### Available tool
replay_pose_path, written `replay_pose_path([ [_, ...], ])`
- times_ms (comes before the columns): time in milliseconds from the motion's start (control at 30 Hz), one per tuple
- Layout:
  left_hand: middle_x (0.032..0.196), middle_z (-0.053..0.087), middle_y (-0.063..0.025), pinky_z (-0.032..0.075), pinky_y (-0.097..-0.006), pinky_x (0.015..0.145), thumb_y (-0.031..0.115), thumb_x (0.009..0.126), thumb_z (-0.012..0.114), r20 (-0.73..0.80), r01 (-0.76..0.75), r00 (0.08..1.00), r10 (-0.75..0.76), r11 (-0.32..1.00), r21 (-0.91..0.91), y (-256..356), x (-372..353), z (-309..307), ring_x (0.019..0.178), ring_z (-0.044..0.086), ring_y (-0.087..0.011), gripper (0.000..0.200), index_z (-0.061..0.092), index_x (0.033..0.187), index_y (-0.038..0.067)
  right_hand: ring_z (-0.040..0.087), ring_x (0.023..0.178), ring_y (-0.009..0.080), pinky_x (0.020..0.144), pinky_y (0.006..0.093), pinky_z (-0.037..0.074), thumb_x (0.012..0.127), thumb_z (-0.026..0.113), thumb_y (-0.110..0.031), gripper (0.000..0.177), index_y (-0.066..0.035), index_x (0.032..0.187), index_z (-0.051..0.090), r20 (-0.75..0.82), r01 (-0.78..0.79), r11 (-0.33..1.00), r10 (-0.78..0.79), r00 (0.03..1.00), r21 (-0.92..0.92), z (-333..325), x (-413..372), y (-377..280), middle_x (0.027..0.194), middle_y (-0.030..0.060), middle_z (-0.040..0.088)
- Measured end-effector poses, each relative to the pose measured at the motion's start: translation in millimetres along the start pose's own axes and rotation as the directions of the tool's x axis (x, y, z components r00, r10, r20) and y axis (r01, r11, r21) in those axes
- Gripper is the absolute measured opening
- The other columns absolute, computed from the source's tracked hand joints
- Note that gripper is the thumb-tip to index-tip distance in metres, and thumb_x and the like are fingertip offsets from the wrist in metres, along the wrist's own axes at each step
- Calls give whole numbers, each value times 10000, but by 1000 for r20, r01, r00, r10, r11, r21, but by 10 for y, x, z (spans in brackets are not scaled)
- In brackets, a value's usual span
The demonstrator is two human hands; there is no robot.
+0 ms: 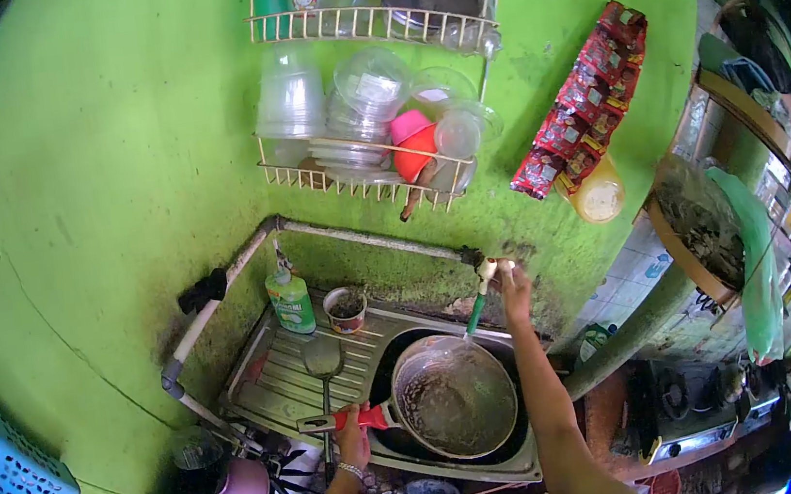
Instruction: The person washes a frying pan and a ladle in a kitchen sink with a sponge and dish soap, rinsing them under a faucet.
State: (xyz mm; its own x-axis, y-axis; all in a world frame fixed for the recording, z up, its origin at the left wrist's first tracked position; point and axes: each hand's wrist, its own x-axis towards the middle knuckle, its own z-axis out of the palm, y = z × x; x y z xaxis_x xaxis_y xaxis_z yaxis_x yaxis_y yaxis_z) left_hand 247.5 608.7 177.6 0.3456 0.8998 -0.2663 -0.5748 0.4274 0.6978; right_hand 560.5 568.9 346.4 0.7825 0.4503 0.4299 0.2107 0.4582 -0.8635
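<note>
Head view: clasps tap [487,270] in right grip [515,284], pan [457,401] in left grip [351,437]. Likely heavy, slick; hold by handle [375,417].

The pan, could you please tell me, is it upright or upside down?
Upright: the pan has its open side up, the left hand gripping its handle.
</note>
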Motion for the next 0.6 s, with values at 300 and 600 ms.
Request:
replay_pose_path([
  [300,692,519,-45,417,-287,707,114,769,528,121,-123,986,119,992,27,257,-152,551,712,538,-152,101,449,782,52,429,589,199,565,319,375,782,403,-307,254,-75,701,466,79,-597,220,897,434,772,-332,-937,1857,684,66,467],
  [600,724,534,-62,444,-295,662,137,763,534,151,-219,969,194,961,170,324,-169,706,685,551,-167,133,459,788,30,501,705,243,608,340,397,751,386,-296,303,-41,723,547,76,-279,298,795,601,-913,-179,-738,1830,738,82,543],
])
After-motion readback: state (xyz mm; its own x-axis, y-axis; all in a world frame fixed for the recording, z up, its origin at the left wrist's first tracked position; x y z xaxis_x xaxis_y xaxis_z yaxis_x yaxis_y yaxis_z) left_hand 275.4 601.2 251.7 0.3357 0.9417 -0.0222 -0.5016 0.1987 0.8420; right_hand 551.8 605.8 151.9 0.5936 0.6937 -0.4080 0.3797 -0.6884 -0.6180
